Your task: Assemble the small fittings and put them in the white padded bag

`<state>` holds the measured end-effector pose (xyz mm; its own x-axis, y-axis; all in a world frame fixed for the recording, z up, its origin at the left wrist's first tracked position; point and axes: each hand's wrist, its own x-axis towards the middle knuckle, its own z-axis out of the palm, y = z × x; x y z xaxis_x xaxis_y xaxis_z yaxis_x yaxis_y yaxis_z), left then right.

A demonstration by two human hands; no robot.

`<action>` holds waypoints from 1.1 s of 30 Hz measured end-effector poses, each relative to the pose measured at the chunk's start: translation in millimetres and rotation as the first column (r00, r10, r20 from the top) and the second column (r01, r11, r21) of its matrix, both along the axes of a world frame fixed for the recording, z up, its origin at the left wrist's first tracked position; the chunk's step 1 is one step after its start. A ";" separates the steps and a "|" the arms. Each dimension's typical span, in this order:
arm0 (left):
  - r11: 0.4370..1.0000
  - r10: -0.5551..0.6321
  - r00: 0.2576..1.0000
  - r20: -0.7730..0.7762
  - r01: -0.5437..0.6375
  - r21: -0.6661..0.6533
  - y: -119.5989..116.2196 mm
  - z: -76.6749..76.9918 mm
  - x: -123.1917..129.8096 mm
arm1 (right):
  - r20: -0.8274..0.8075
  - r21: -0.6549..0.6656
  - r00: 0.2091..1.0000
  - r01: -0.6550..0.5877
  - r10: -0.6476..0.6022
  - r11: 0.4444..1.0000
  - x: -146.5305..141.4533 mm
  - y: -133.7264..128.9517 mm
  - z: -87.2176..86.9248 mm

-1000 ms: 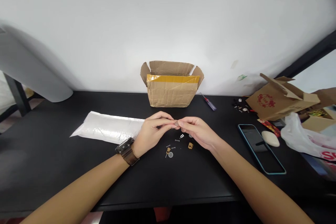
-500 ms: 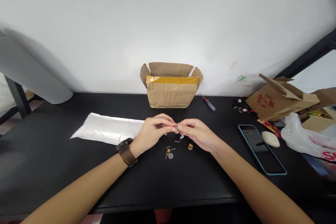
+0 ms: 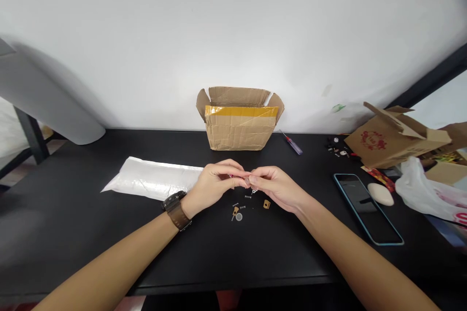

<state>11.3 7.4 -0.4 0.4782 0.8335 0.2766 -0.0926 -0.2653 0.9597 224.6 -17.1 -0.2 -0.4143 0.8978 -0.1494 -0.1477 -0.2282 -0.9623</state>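
My left hand (image 3: 213, 189) and my right hand (image 3: 277, 187) meet above the black table (image 3: 109, 238), their fingertips pinching a tiny part (image 3: 248, 181). The fingers hide most of it, and its exact form is too small to tell. Just below my right hand lie small springs (image 3: 248, 197) and a tan block (image 3: 266, 204). Nearer my left hand rest a tan key-shaped piece (image 3: 235, 213) and a grey disc (image 3: 239, 216). A dark watch (image 3: 176, 209) circles my left wrist.
An open cardboard box (image 3: 239, 131) stands at the wall. Next to it lies a screwdriver (image 3: 293, 146). A white padded mailer (image 3: 153, 178) lies left. To the right are a phone (image 3: 367, 209), a white oval bar (image 3: 380, 194), small loose parts (image 3: 337, 148), a printed carton (image 3: 392, 141) and a plastic bag (image 3: 425, 194).
My fingertips stay together on the tiny part, with slight shifts in their grip. The whole scene sits slightly further right in view.
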 end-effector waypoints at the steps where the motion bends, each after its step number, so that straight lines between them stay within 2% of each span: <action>1: 1.000 0.002 1.000 0.001 -0.002 0.010 0.0 0.1 -0.2 | 0.005 0.006 1.000 0.001 -0.001 1.000 -0.2 -0.2 0.1; 13: 0.980 0.060 0.996 -0.072 -0.045 0.192 -3.9 6.8 -2.5 | -0.012 0.035 1.000 -0.026 0.026 0.999 -0.6 -2.1 2.5; 29: 0.961 0.101 0.992 -0.078 -0.077 0.265 -8.4 13.3 0.5 | 0.010 0.061 0.997 -0.072 0.071 0.996 4.5 -1.8 8.1; 33: 0.960 0.100 0.990 -0.094 -0.072 0.270 -6.0 13.4 -1.4 | 0.020 0.087 0.999 -0.037 0.035 0.996 4.3 -1.0 6.7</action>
<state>9.9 1.4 13.0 0.4463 0.7762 0.4454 0.0400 -0.5145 0.8566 229.0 -18.1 6.5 -0.4444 0.8923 -0.0792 -0.1227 -0.1482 -0.9813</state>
